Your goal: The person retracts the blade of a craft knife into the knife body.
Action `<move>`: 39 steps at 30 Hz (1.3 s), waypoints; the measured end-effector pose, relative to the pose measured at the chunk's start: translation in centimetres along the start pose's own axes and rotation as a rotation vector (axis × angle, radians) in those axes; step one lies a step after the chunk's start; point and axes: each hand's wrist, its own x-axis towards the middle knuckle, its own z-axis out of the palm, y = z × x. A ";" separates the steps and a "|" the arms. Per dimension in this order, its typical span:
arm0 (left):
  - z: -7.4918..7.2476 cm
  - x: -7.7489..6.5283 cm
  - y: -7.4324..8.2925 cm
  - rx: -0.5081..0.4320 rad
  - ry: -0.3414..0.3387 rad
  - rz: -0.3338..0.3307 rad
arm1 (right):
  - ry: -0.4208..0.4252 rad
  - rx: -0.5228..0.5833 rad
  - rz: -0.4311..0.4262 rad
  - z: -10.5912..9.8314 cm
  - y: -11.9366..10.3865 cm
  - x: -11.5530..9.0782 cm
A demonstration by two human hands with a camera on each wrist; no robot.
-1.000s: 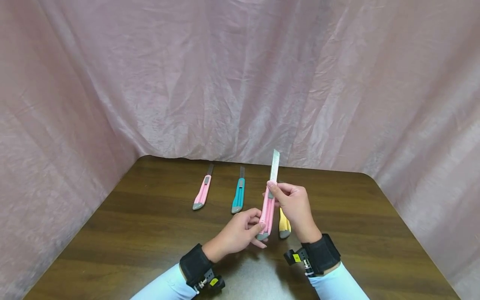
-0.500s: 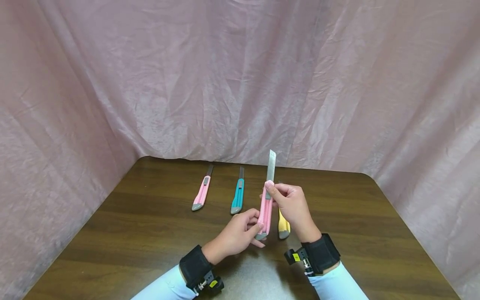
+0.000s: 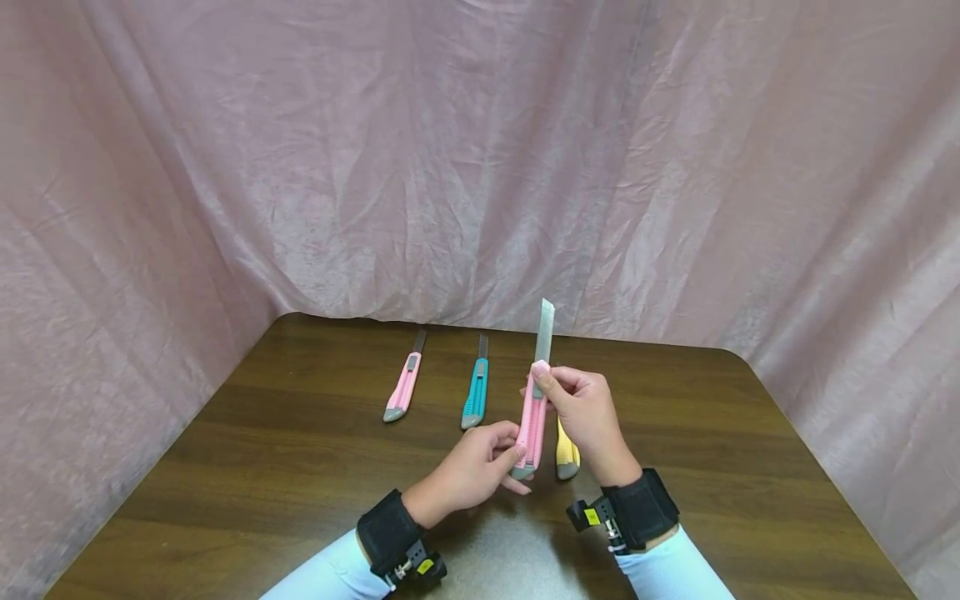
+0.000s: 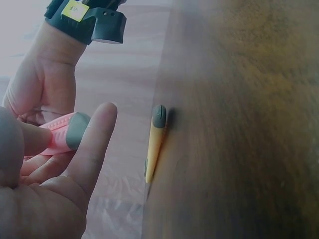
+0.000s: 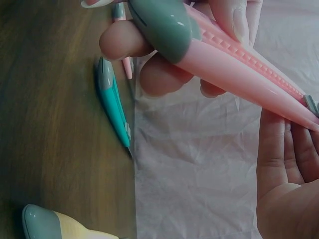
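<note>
Above the table a pink box cutter (image 3: 532, 429) points away from me with a long stretch of its blade (image 3: 545, 329) out. My left hand (image 3: 476, 467) holds its grey-capped rear end between thumb and fingers, one finger stretched out below the cap in the left wrist view. Nearer the blade, my right hand (image 3: 592, 417) pinches the front of the handle, thumb on top by the grey slider. Partly behind the right hand lies a yellow box cutter (image 3: 567, 457). The fingers under the pink handle show in the right wrist view.
A teal box cutter (image 3: 476, 396) and a second pink box cutter (image 3: 403, 385) lie on the brown wooden table (image 3: 300, 450), left of the hands, blades pointing away. A pale pink curtain (image 3: 420, 167) hangs behind the table's far edge and along both sides.
Over the last second the held pink box cutter has shifted slightly left, its blade tip with it. Both hands keep their grip, and the cutters on the table lie as before.
</note>
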 end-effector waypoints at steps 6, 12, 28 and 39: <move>0.0 0.0 0.0 0.011 0.003 -0.005 | 0.002 -0.009 0.009 -0.1 -0.1 0.0; 0.0 0.1 0.0 0.013 0.004 -0.010 | -0.004 0.012 0.007 -0.1 -0.3 0.0; 0.0 0.1 0.1 -0.005 0.012 -0.025 | 0.000 0.034 -0.010 -0.1 -0.2 0.0; 0.0 0.1 -0.1 0.005 0.000 -0.028 | 0.012 0.031 -0.005 -0.2 0.1 0.0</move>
